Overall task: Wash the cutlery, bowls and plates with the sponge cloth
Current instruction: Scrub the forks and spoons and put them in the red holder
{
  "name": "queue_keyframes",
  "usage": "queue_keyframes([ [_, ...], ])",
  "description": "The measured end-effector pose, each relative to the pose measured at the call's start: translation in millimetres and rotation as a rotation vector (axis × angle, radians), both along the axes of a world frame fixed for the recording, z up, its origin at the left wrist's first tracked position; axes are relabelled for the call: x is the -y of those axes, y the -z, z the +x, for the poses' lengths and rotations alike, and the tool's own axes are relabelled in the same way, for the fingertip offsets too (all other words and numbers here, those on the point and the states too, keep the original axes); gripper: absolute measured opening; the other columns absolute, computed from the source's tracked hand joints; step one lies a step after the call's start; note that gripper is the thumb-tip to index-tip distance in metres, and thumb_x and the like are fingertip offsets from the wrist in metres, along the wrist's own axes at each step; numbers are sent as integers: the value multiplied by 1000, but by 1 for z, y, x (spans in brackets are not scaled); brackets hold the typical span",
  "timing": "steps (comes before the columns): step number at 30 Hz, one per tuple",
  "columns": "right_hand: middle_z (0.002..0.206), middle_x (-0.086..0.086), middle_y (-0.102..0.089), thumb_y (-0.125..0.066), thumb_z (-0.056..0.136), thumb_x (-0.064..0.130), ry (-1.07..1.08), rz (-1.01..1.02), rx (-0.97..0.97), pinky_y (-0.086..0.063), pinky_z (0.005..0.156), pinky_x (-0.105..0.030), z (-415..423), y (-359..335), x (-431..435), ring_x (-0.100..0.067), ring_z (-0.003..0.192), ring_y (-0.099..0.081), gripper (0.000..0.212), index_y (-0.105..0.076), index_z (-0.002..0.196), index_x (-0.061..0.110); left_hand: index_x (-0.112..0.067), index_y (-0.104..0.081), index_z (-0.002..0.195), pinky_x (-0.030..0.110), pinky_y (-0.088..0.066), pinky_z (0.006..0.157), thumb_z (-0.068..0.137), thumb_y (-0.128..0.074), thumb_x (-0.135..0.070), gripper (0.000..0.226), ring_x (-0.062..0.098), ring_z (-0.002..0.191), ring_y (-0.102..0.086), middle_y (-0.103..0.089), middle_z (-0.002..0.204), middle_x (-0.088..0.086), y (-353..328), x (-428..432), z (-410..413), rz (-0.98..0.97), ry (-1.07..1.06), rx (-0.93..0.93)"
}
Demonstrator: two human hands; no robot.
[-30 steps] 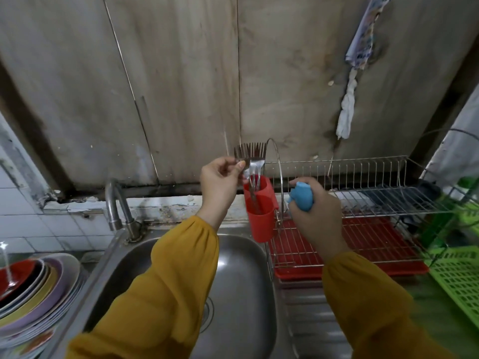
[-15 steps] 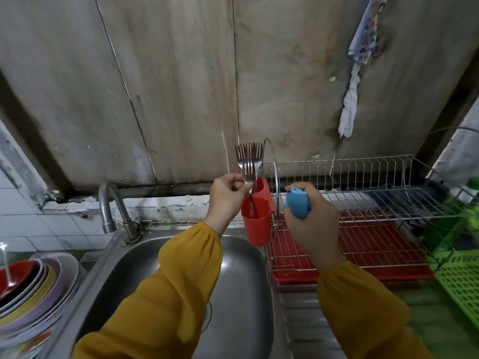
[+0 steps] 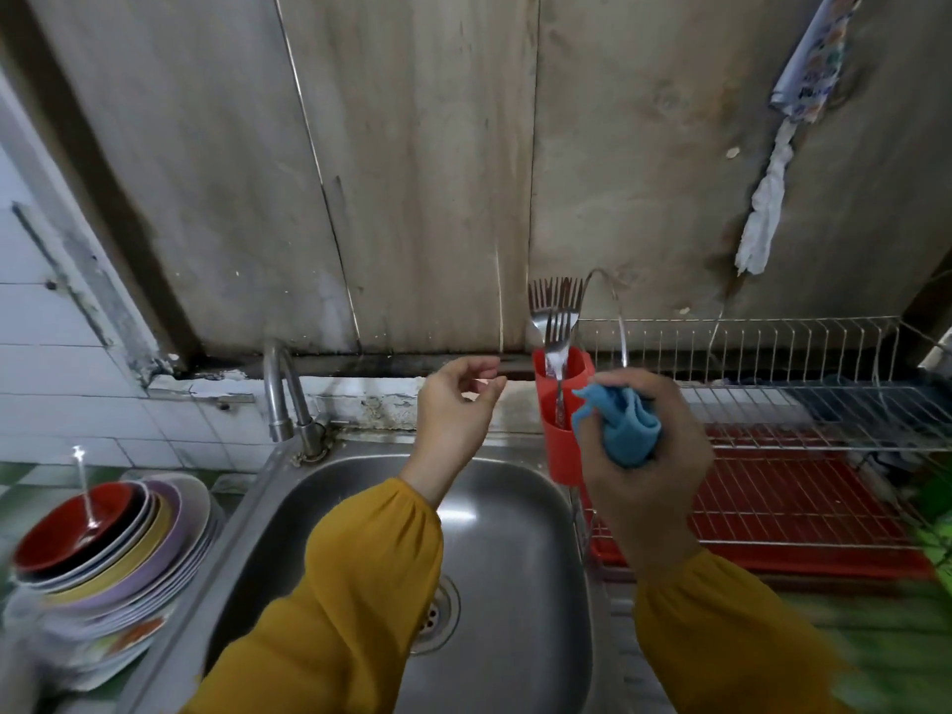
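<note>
Several forks (image 3: pixel 555 322) stand tines up in a red cutlery cup (image 3: pixel 560 448) hung on the left end of the wire dish rack (image 3: pixel 803 404). My left hand (image 3: pixel 456 409) hovers just left of the cup with loosely curled fingers and holds nothing. My right hand (image 3: pixel 644 456) grips the bunched blue sponge cloth (image 3: pixel 621 425) in front of the cup. A stack of plates and bowls (image 3: pixel 103 548), a red bowl with a spoon on top, sits at the left of the sink (image 3: pixel 505 533).
A curved steel tap (image 3: pixel 283 394) stands at the sink's back left corner. A red drip tray (image 3: pixel 803 512) lies under the rack. Green plastic baskets (image 3: pixel 932 512) sit at the far right. A rag (image 3: pixel 767 208) hangs on the stained wall.
My left hand has let go of the forks, which now stand in the red cup, and has drawn back to the left. The right hand still holds the cloth.
</note>
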State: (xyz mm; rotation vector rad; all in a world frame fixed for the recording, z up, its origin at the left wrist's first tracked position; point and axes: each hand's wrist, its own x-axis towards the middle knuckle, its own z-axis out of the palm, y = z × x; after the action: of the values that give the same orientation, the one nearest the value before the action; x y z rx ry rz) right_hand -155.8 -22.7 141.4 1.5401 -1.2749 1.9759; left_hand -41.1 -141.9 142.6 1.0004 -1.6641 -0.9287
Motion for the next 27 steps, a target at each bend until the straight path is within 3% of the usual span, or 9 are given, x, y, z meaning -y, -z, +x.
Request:
queue_keyframes([
  [5, 93, 2, -64, -64, 77, 9, -208, 147, 47, -53, 77, -23, 67, 6, 14, -9, 86, -63, 23, -60, 98, 16, -33, -66, 82, 23, -52, 68, 90, -65, -7, 28, 11, 73, -64, -68, 79, -11, 21, -4, 79, -82, 0, 63],
  [8, 91, 5, -64, -62, 75, 16, -271, 279, 51, -50, 78, -18, 112, 19, 29, -6, 86, -62, 21, -63, 95, 14, -25, -69, 88, 18, -52, 69, 89, -66, -5, 21, 8, 75, -64, -68, 85, -11, 35, -6, 140, -233, -75, 132],
  [11, 93, 10, -63, -62, 75, 17, -396, 376, 93, -48, 75, -15, 163, 38, 49, -5, 86, -62, 24, -62, 98, 23, -17, -71, 95, 18, -51, 69, 89, -66, -5, 15, 6, 79, -61, -67, 87, -6, 55, 3, 207, -275, -150, 251],
  [15, 97, 17, -63, -63, 76, 21, -513, 482, 75, -48, 77, -12, 231, 65, 76, -1, 89, -62, 26, -62, 102, 24, -16, -72, 96, 21, -53, 70, 89, -64, -4, 16, 1, 74, -60, -69, 86, -2, 73, 33, 289, -143, -293, 333],
  [17, 97, 26, -61, -63, 76, 22, -564, 575, 63, -47, 75, -10, 256, 75, 85, 1, 89, -61, 27, -61, 102, 27, -10, -72, 97, 14, -47, 69, 90, -62, -3, 14, -1, 71, -56, -67, 86, -1, 75, 49, 318, -70, -354, 389],
  [19, 96, 29, -59, -64, 75, 22, -580, 669, 57, -44, 73, -8, 283, 88, 98, 4, 88, -58, 28, -61, 101, 29, -4, -71, 98, 13, -38, 68, 90, -61, -4, 13, 10, 73, -57, -69, 87, 6, 76, 67, 349, -22, -413, 457],
  [22, 101, 12, -63, -62, 73, 18, -570, 784, 39, -48, 78, -19, 317, 106, 115, -5, 91, -59, 32, -62, 104, 28, -1, -68, 101, 26, -39, 74, 92, -58, -7, 15, 30, 85, -63, -71, 94, 17, 87, 100, 390, 77, -467, 529],
  [24, 106, 3, -62, -64, 76, 12, -552, 865, 16, -50, 82, -29, 335, 117, 125, -12, 94, -58, 34, -63, 108, 23, -1, -68, 102, 29, -43, 70, 95, -57, -14, 19, 30, 80, -62, -71, 92, 18, 98, 122, 412, 182, -457, 613],
  [27, 111, 2, -58, -67, 80, 5, -536, 969, -27, -50, 86, -32, 353, 134, 135, -14, 97, -56, 38, -60, 113, 23, 2, -67, 97, 36, -50, 74, 91, -60, -14, 18, 32, 81, -62, -67, 87, 17, 111, 148, 434, 377, -407, 671],
])
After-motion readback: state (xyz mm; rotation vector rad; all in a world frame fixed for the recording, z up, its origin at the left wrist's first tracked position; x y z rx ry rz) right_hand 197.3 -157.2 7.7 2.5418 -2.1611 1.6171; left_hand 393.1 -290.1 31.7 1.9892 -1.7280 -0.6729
